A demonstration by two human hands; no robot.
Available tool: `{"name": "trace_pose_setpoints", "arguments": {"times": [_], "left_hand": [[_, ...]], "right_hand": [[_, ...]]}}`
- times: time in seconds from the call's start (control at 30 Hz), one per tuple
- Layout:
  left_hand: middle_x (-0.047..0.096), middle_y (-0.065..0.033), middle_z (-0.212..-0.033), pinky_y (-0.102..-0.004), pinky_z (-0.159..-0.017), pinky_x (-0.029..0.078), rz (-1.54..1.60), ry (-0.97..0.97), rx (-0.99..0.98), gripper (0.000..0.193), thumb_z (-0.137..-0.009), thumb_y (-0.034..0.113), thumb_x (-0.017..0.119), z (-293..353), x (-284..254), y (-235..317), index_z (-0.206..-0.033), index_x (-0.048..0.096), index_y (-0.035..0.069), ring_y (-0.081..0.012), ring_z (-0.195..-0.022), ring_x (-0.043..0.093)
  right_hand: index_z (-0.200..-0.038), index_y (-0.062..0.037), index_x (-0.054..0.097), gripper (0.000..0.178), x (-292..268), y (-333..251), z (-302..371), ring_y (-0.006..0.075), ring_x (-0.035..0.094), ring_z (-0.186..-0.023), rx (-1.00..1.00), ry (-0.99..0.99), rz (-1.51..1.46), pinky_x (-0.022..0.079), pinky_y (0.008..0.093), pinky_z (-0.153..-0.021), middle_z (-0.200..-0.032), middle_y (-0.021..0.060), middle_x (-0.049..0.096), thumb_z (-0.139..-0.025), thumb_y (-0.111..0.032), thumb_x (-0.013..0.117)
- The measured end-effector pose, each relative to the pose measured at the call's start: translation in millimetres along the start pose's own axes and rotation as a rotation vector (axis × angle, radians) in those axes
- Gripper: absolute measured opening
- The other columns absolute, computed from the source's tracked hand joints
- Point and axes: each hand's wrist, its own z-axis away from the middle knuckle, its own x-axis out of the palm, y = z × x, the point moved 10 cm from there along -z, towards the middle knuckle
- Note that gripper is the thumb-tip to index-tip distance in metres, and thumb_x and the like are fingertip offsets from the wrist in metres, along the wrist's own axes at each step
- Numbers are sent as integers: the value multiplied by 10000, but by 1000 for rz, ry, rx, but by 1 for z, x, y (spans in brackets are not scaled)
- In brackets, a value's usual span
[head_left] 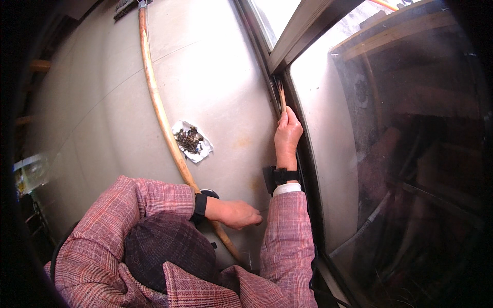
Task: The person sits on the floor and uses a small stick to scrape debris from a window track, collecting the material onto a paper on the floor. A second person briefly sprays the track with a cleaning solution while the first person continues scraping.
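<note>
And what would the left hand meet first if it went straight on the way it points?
The left hand would probably meet the right arm's plaid sleeve first, though depth is unclear.

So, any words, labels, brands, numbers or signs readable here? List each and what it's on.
None readable.
Stick in the right hand: no lettering I can make out.
White paper under the dark debris: no print visible.
Long wooden handle, wrist straps: none visible.
Shiny thing at the left edge: too blurred to tell if it has print.
</note>
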Motion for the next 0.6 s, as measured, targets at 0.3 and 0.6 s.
{"name": "trace_pose_setpoints", "arguments": {"times": [0.3,0.6], "left_hand": [[610,-182,-1019,-479,-795,510,28,15,20,274,-817,85,581,-3,2,5,-1078,532,16,-403,-974,608],[599,-195,-1056,-492,-769,514,-55,-69,23,380,-770,76,649,-4,18,3,-1121,522,4,-411,-975,607]], "right_hand": [[-1149,34,637,236,-16,-1,21,211,576,-612,-112,7,-54,491,333,-586,-755,146,624,-959,-76,552],[-1179,19,641,239,-7,-47,83,97,498,-636,-178,-218,-88,432,257,-567,-700,32,530,-974,-58,547]]}}
